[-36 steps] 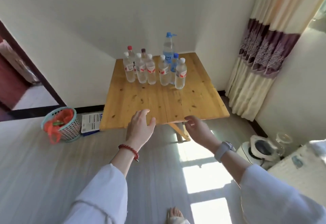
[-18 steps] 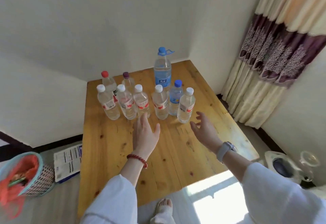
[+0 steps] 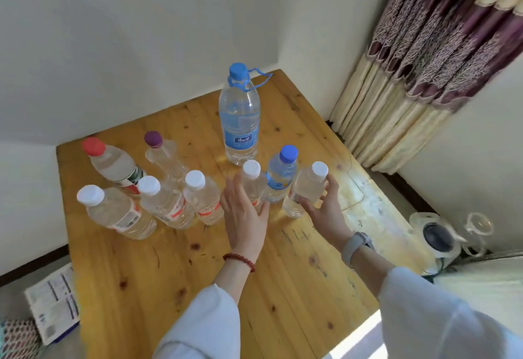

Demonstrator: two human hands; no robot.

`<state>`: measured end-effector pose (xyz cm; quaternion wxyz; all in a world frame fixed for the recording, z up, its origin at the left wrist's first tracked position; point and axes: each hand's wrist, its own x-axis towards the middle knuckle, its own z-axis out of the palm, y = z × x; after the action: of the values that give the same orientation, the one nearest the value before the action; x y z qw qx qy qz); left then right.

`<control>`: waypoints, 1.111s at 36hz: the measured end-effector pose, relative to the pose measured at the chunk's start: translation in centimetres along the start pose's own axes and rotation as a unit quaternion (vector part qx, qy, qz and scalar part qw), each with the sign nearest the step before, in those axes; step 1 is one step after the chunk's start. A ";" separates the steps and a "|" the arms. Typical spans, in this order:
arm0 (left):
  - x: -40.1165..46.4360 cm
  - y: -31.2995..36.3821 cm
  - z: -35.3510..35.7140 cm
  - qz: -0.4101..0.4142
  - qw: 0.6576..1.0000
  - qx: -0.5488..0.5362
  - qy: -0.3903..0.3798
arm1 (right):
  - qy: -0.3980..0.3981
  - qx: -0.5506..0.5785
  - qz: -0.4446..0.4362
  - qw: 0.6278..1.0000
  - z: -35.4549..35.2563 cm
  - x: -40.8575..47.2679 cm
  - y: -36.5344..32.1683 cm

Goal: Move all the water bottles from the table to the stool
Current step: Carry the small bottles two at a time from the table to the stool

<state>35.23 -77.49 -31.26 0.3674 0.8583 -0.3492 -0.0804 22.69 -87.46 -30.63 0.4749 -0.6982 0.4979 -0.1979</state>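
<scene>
Several clear water bottles stand grouped on the wooden table (image 3: 158, 288). A tall bottle with a blue cap and label (image 3: 239, 121) is at the back, a red-capped bottle (image 3: 113, 165) and a purple-capped one (image 3: 164, 155) to its left. My right hand (image 3: 322, 208) grips the rightmost white-capped bottle (image 3: 307, 186), beside a small blue-capped bottle (image 3: 280, 177). My left hand (image 3: 244, 217) is flat, its straight fingers reaching up against the middle white-capped bottle (image 3: 251, 177). Three more white-capped bottles stand to the left. No stool is in view.
A patterned curtain (image 3: 424, 61) hangs at the right by the corner. On the floor right of the table sits a white appliance with a glass jug (image 3: 441, 237). A printed booklet (image 3: 53, 305) and a basket (image 3: 17, 339) lie at the lower left.
I have come closer to the table. Both hands moved forward to the front bottles; my right hand closed round the rightmost white-capped one, my left reached the middle one.
</scene>
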 end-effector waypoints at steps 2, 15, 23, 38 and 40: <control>0.6 -0.3 0.5 0.014 1.000 -0.019 -0.002 | 0.001 0.007 0.001 1.000 0.2 0.3 0.4; 1.7 -1.7 0.7 0.037 0.991 -0.120 -0.041 | 0.013 0.044 -0.008 0.999 -0.5 -0.4 1.8; -2.8 -1.1 -1.1 0.097 0.977 -0.152 -0.117 | 0.013 0.031 -0.001 0.999 -3.2 -6.2 4.1; -17.8 10.6 4.7 0.219 0.904 -0.088 -0.356 | 0.196 -0.003 0.109 0.975 -15.1 -25.3 13.2; -21.2 13.3 6.0 0.257 0.882 -0.081 -0.387 | 0.229 -0.006 0.131 0.964 -17.4 -29.1 14.8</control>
<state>9.90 -73.43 -28.90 0.2788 0.6066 -0.6642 -0.3364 -10.31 -70.65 -29.46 0.3656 -0.5653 0.6820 -0.2857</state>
